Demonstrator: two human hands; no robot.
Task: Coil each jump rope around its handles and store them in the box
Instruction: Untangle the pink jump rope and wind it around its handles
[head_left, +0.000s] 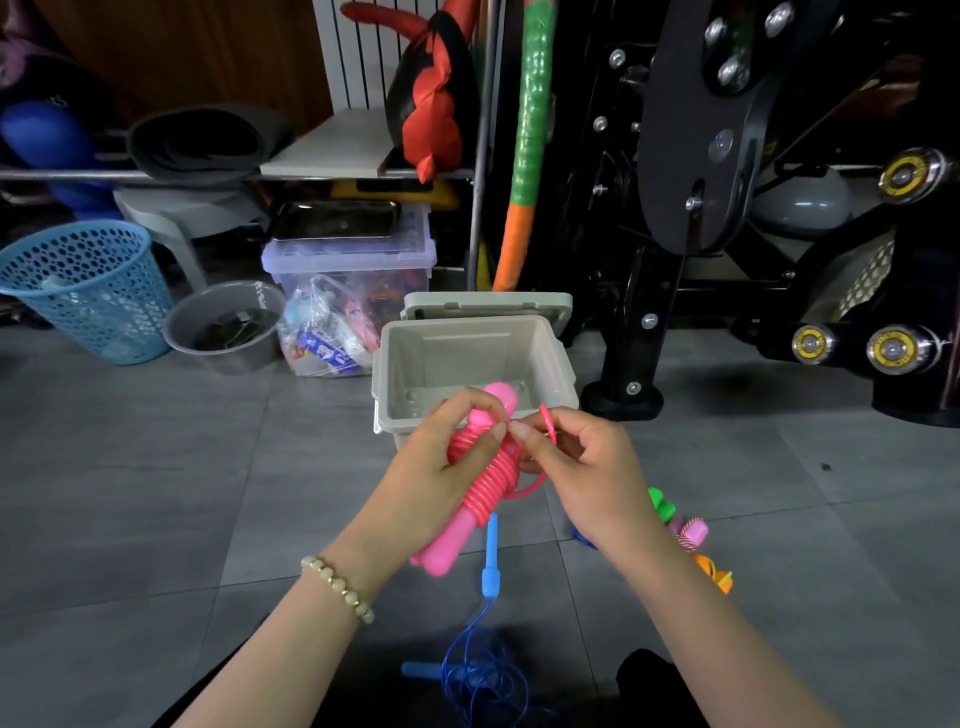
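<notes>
A blue mesh basket (85, 288) stands beside a grey bucket (223, 327) and a clear storage bin (348, 265)

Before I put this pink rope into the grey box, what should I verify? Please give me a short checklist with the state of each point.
1. Winding of the pink rope around its handles: ok, tight turns, handle ends showing at both sides.
2. Securing of the loose end: not ok, the right hand pinches it free beside the coil.
3. Hold on the bundle: ok, the left hand grips the coil.
4. Opening of the box: ok, the lid is behind it.
5. Room inside: ok, no rope visible in it; the hands hide part of its floor.
6. Other ropes coiled: not ok, the blue rope lies loose on the floor.
</notes>
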